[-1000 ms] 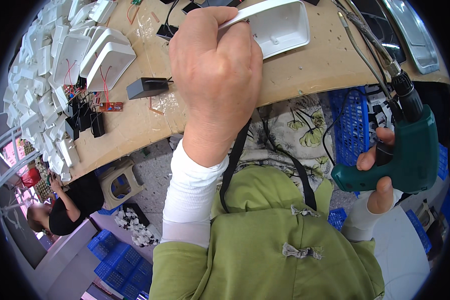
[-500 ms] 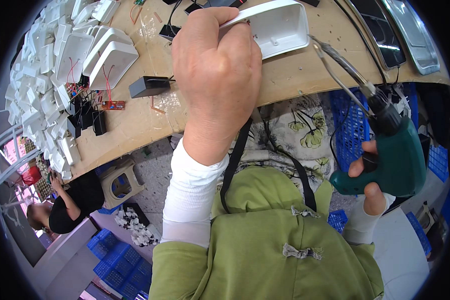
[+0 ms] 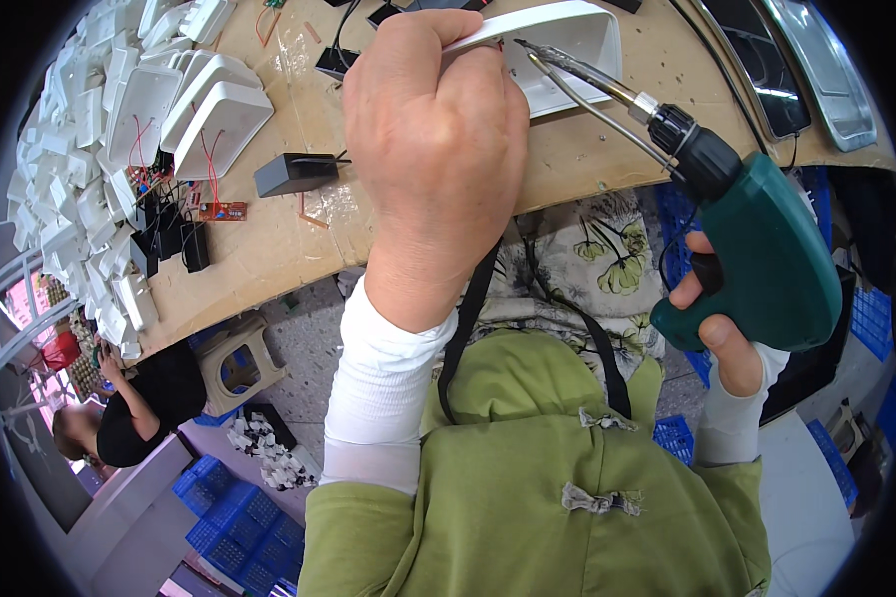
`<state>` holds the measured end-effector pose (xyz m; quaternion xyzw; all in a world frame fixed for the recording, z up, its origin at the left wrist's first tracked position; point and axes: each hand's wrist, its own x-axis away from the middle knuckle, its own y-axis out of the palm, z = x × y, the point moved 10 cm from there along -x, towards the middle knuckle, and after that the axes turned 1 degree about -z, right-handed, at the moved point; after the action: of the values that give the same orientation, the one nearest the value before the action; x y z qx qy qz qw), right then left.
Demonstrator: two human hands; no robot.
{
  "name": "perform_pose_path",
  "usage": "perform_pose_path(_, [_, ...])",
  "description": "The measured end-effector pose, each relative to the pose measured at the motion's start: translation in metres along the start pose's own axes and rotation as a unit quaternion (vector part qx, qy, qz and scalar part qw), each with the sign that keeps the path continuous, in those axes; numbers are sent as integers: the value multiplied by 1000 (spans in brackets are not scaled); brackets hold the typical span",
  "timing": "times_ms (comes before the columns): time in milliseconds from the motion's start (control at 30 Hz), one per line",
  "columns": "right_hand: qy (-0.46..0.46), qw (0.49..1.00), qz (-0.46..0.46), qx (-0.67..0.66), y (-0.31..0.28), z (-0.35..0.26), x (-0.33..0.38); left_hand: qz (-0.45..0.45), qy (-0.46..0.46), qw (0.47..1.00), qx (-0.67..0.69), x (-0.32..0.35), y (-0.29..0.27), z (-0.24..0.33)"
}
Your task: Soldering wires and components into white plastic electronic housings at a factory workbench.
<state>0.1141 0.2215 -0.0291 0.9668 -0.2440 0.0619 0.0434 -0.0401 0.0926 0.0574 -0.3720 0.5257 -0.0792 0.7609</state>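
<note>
One beige stool [image 3: 267, 370] sits near the brown bench [image 3: 269, 249] on speckled floor [image 3: 307, 340]. Left fingers [image 3: 488, 85] grip one white box [image 3: 589, 38]; right fingers [image 3: 687, 290] grip one green soldering gun [image 3: 772, 259].

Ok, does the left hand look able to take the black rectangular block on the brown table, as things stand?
Probably not: the left hand is close to the black rectangular block, but it is busy holding the white plastic box by its edge.
</note>
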Motion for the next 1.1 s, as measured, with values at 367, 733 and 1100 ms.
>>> perform_pose_path(367, [-22, 1000, -11, 10, 8, -4, -10, 16, 2, 1000, 12, 0, -1, -1])
perform_pose_path(733, [-9, 1000, 1, 26, 5, -1, -9, 12, -7, 1000, 12, 0, -1, -2])
perform_pose_path(1100, [-6, 1000, 10, -6, -16, -2, 15, 14, 3, 1000, 1, 0, -1, -4])
